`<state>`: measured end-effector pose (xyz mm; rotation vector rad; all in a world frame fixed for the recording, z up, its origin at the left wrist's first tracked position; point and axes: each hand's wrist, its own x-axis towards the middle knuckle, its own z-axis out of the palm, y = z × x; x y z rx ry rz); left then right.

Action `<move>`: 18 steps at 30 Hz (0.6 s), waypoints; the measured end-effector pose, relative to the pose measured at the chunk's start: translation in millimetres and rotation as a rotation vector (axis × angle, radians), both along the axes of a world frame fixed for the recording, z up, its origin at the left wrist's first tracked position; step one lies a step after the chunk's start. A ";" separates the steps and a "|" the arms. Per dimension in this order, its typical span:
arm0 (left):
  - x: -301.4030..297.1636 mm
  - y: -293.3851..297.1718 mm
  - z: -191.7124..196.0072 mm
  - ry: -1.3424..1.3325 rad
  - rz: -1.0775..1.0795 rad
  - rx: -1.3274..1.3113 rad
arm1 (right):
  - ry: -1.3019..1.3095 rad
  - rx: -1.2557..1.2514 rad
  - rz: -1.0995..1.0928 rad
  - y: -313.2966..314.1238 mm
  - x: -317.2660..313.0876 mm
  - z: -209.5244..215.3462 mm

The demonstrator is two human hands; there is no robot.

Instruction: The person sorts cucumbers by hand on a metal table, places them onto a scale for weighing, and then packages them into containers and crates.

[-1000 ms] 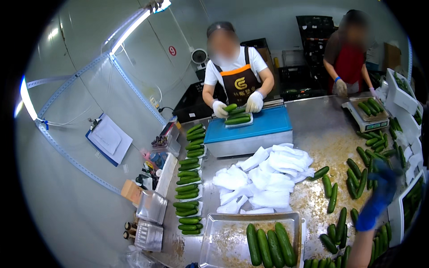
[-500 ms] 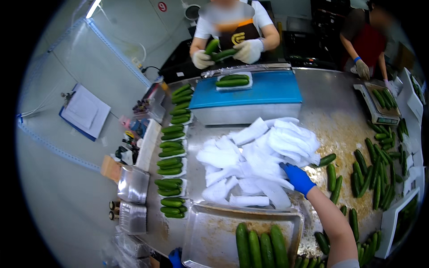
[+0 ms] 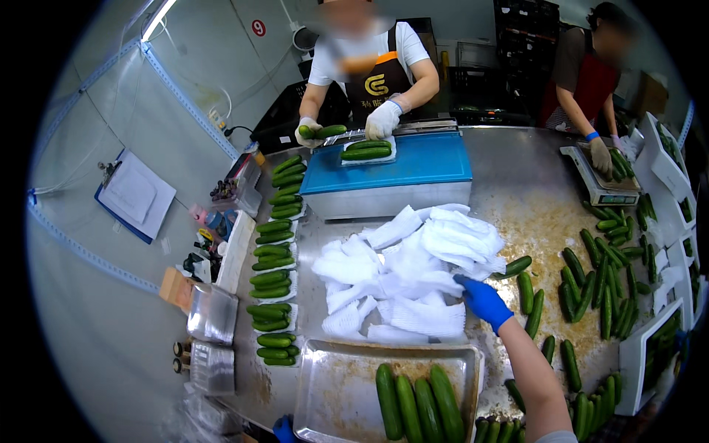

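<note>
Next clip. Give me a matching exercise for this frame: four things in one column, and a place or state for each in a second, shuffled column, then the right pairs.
Things:
1. right hand
2. metal tray
3. blue scale platform
4. pile of white foam nets

Places or states:
A. bears a small white tray of cucumbers, at the far side of the table
B. in a blue glove, reaching onto the white nets
C. near edge of the table, holds four cucumbers at its right end
D. heaped at the middle of the table

Pairs: 1-B, 2-C, 3-A, 4-D
</note>
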<state>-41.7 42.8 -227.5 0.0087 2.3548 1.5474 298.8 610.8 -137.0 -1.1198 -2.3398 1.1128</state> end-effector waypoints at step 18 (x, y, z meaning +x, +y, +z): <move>10.8 15.6 4.7 -0.387 -0.032 0.257 | 0.543 -0.142 -0.820 -216.1 140.1 63.9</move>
